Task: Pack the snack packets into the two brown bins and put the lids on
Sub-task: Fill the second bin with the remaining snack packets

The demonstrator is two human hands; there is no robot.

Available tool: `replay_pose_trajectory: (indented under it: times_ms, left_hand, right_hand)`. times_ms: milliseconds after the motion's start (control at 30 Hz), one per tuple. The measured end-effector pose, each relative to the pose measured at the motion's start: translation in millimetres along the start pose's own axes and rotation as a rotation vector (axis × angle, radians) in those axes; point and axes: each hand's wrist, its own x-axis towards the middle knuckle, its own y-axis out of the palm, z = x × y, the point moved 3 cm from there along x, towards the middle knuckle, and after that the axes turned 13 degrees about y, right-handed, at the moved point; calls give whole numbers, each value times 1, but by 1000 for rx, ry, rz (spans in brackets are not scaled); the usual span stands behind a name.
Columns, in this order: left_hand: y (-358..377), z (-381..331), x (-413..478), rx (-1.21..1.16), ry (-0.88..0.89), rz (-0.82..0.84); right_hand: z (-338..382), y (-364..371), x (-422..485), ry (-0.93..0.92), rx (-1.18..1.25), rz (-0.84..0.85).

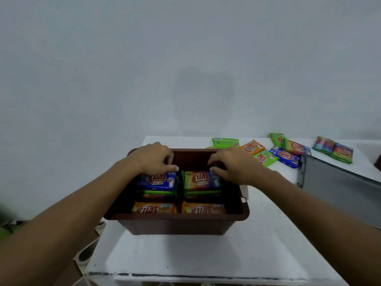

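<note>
A brown bin (177, 223) stands open on the white table (185, 256), with no lid on it. Inside lie stacks of snack packets: two orange ones (153, 207) at the near side, a blue packet (157, 181) on the far-left stack and a green-orange packet (201, 180) on the far-right stack. My left hand (153, 156) reaches into the bin and holds the far edge of the blue packet with curled fingers. Over on the other stack, my right hand (231, 164) grips the green-orange packet's far right corner. Only one brown bin shows.
Several loose packets (286, 155) in green, orange and blue lie on the table behind and to the right of the bin, more (333, 149) farther right. A grey box-like object (338, 182) stands at the right. The wall rises just behind the table.
</note>
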Motion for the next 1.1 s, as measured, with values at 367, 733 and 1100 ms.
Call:
replay_pose_trajectory:
  times_ms: [367, 733, 1100]
  left_hand:
    - [-34, -98, 118, 11, 218, -255]
    - [10, -166, 232, 117, 87, 226]
    - [46, -192, 254, 141, -12, 510]
  right_hand:
    - [-183, 39, -55, 405, 39, 117]
    - [-234, 65, -46, 333, -97, 361]
    - [-269, 52, -8, 257, 8, 90]
